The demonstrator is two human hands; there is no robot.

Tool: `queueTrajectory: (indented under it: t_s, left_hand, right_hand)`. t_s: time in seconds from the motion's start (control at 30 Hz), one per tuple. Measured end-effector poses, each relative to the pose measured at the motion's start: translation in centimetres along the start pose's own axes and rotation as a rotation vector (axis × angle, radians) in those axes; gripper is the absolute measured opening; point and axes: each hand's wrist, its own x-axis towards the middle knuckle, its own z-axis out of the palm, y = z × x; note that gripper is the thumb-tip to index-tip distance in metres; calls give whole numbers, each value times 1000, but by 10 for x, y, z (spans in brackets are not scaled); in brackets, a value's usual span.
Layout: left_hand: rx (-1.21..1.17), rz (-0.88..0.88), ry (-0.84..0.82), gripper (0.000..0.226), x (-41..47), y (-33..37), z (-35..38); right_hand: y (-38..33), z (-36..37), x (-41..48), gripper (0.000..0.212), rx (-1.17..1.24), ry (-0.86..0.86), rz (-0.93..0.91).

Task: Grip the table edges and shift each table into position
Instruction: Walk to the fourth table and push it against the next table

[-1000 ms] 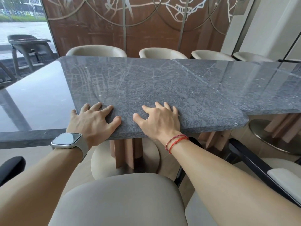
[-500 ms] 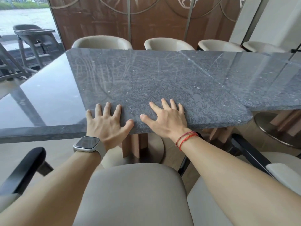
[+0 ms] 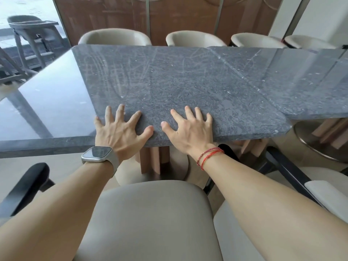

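With the left grip and right grip released, fingers spread flat on the near edge of the grey marble square surface beneath them, it sits out of line with the matching grey surface to their right, so positioning looks unfinished.

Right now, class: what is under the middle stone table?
A wooden pedestal on a round base stands under the middle stone table. The tabletop itself and the near chair back hide the rest.
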Motion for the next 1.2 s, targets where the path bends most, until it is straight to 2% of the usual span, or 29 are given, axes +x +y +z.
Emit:
queueTrajectory:
  t_s: [0.17,0.43,0.87,1.2]
  left_hand:
    - [10,13,122,83,1,-2,8]
    - [23,64,211,80,4,-1,10]
    - [12,73,273,77,27,-1,17]
    - [-3,74,299,75,27,-1,17]
  right_hand:
    - [1,6,1,67,13,73,-14]
    - [0,11,4,70,-3,152,-43]
    - [-2,18,25,74,21,190,-37]
    - [-2,18,26,65,11,194,-39]
